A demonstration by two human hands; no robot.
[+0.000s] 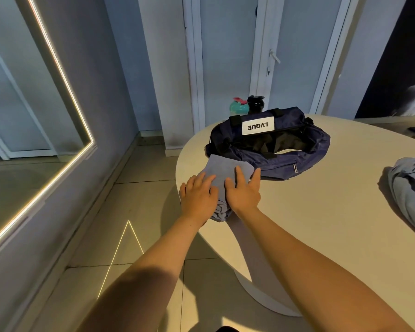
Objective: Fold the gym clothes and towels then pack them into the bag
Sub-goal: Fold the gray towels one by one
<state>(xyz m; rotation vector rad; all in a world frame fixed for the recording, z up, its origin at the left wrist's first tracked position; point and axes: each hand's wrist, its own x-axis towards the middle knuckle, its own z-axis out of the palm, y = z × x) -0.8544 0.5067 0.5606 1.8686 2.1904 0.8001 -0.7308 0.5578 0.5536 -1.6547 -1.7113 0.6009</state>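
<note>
Grey-blue folded cloth (225, 168) sits center frame, right at the near left edge of the bench (321, 212), its far edge up against the navy bag (268, 142). Both hands are flat on it: left hand (198, 197) on the left part, right hand (243, 192) beside it. The fingers (240, 173) are straight and a bit spread, pressing down and not gripping anything. The bag lies just behind, top open, dark inside, white LVQUE label upside down. 2 bottles stand behind the bag, 1 teal bottle (237, 107) w/ a pink lid and 1 black bottle (255, 104). A crumpled light blue clothes pile (410, 188) is at the right edge of frame, well apart. A lit-edge mirror (22, 116) is on the left wall.
</note>
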